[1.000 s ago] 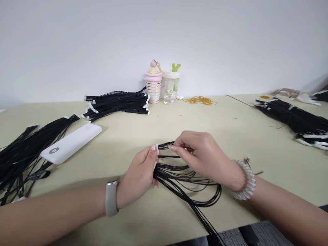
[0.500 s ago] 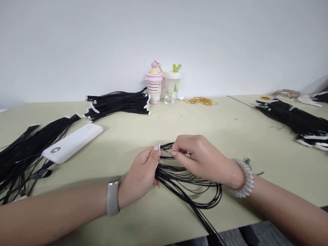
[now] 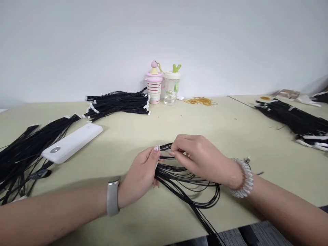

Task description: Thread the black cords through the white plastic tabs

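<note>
My left hand (image 3: 140,176) is closed round the white-tipped ends of a small bunch of thin black cords (image 3: 189,184), held just above the beige table (image 3: 230,136). My right hand (image 3: 200,155) pinches one or two of those cords right next to my left thumb. The rest of the bunch loops to the right under my right wrist and trails off the table's near edge. A grey band sits on my left wrist and a clear spiral band on my right wrist.
A white power bank (image 3: 71,142) lies at the left among long black cord bundles (image 3: 25,150). More cord bundles lie at the back (image 3: 120,102) and far right (image 3: 294,118). A pink cup (image 3: 153,85), a clear cup (image 3: 171,87) and rubber bands (image 3: 200,100) stand by the wall.
My right hand has slid a little left and down toward my left thumb, closing the gap along the pinched cords. The left hand has hardly moved.
</note>
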The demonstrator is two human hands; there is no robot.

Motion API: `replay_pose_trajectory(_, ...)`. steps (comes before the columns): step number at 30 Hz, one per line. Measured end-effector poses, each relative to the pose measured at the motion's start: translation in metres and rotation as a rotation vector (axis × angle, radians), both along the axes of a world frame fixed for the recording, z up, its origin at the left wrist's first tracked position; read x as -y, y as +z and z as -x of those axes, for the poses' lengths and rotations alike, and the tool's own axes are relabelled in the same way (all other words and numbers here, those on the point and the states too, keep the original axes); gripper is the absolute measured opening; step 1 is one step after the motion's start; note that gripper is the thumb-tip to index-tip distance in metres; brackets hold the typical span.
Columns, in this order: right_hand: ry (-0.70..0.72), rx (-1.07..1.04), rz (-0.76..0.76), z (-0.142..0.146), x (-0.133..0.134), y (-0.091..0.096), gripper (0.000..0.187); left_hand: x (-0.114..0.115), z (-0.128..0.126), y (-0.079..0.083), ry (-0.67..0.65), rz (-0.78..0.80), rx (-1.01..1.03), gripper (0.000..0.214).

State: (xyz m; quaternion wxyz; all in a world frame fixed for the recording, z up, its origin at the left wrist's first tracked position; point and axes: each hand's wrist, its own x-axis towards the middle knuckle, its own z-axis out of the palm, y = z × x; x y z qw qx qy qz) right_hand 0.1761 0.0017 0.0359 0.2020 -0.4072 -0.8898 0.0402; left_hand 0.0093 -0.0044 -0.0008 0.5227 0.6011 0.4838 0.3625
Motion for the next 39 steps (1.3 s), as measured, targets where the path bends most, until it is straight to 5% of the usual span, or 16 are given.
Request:
replay_pose_trajectory(24,0.047,0.064,0.039,-0.003,0.000,0.005,0.013,-0.001,0.002,0.001,-0.033,-0.010,-0.019,0.035)
replay_pose_trajectory(39,0.020,0.122,-0.136,0.000,-0.003,-0.007,0.022,-0.001,0.001,0.000,-0.091,-0.017,-0.070,0.037)
